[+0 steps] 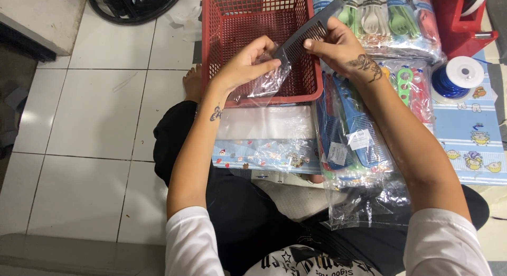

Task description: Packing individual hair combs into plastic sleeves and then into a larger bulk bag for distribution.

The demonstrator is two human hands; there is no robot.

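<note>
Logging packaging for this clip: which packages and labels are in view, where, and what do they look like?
Clear plastic sleeve: left hand, over red basket; grey comb entering.
Clear bag of blue combs: under right forearm, with white square labels.
Clear packs of pastel cutlery: top right.

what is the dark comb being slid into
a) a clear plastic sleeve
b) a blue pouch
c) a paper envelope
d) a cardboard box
a: the right hand steers the dark comb into a clear plastic sleeve that the left hand holds open over the red basket.
</note>
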